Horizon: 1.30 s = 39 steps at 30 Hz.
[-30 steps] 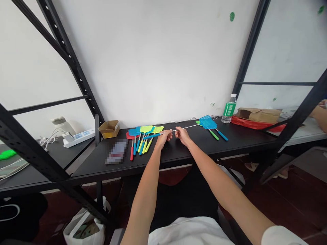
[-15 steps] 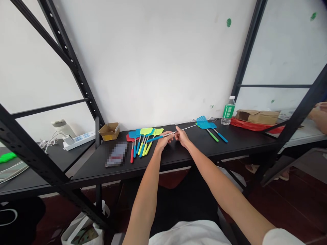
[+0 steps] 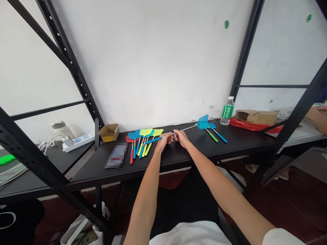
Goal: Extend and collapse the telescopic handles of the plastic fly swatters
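A blue fly swatter [image 3: 203, 122] with a long thin metal rod is held between both hands, its blue handle sticking out to the left. My left hand [image 3: 166, 139] is closed around it near where the handle meets the rod. Just to the right, my right hand [image 3: 181, 137] grips the rod with bent fingers. To the left lie several fly swatters [image 3: 146, 132] in a row, with red, blue and yellow-green heads and handles. Beyond my right hand rest two swatters with a green handle [image 3: 213, 136] and a blue handle [image 3: 220, 136], partly under the held head.
A small open cardboard box [image 3: 109, 132] and a blurred flat item [image 3: 117, 155] are on the black table [image 3: 178, 156] at left. A water bottle [image 3: 227, 111] and a torn carton [image 3: 257, 116] on red plastic stand at right. Black shelf posts [image 3: 246, 51] flank the table. Another person's hand [image 3: 318, 115] shows far right.
The held swatter's head has turned and tilted more upright. Less metal rod shows between handle and left hand, and the handle's free end has shifted right. Both hands stay on it.
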{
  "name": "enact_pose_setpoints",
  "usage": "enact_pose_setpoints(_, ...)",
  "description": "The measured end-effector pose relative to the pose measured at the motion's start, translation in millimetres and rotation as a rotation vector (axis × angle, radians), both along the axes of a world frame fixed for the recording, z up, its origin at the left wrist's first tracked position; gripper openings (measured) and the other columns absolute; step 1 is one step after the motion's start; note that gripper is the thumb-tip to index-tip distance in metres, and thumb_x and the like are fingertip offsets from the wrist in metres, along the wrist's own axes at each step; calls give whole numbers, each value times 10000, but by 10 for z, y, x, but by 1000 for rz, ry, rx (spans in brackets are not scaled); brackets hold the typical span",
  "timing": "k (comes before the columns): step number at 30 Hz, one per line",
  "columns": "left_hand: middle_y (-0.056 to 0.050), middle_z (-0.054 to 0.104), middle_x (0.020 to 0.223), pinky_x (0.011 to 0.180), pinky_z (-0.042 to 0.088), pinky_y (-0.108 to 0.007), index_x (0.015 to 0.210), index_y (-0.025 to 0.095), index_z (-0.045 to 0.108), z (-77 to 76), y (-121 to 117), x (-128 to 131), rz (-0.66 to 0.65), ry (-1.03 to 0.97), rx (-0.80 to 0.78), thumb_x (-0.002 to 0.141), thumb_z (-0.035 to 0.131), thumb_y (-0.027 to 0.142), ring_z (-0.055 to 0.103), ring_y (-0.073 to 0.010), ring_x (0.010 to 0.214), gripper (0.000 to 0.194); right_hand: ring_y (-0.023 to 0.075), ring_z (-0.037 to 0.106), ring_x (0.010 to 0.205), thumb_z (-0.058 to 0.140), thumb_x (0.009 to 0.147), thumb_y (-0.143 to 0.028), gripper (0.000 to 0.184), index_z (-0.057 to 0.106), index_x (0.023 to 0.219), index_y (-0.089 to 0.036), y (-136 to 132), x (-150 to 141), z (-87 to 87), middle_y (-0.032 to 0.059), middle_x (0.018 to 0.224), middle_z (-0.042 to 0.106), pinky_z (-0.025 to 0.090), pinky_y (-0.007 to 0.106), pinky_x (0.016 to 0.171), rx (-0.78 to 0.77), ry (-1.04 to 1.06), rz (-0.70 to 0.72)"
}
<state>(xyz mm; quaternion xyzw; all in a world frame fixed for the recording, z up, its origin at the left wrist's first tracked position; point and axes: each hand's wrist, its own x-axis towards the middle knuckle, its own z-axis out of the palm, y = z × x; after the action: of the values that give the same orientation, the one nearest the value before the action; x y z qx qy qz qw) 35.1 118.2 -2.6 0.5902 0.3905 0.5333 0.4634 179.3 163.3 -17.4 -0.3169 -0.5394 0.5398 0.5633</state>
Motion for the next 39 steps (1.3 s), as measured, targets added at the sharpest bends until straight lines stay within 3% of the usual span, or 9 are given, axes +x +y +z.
enact_pose_setpoints(7, -40, 620, 584, 534, 366, -257, 641, 157, 645, -23, 53, 6, -8, -22, -45, 837, 578, 447, 504, -114, 510, 357, 103, 416, 425, 689, 720, -522, 432, 522, 482, -202, -14, -4, 21, -17, 429, 462, 326, 278, 488, -35, 18, 14)
enact_pose_setpoints(20, -21, 539, 484, 460, 308, -241, 563, 175, 568, -58, 154, -21, 96, -158, -145, 793, 557, 418, 433, -96, 422, 334, 118, 504, 480, 731, 715, -559, 420, 613, 569, -184, 39, -21, -7, 22, 506, 586, 366, 271, 513, -64, 38, -7)
enact_pose_setpoints(32, 25, 437, 487, 412, 218, -238, 551, 213, 422, -21, 148, -10, 226, -266, -105, 755, 547, 365, 336, -75, 406, 283, 116, 522, 483, 717, 778, -502, 394, 636, 592, -165, 48, -4, 3, 44, 521, 619, 370, 262, 502, -91, 122, -22)
enact_pose_setpoints(39, 23, 445, 477, 410, 237, -227, 552, 206, 454, -40, 158, -32, 245, -229, -65, 771, 554, 388, 368, -81, 418, 302, 121, 525, 472, 699, 796, -489, 393, 616, 577, -173, 40, -5, 12, 47, 515, 614, 360, 262, 481, -110, 137, -50)
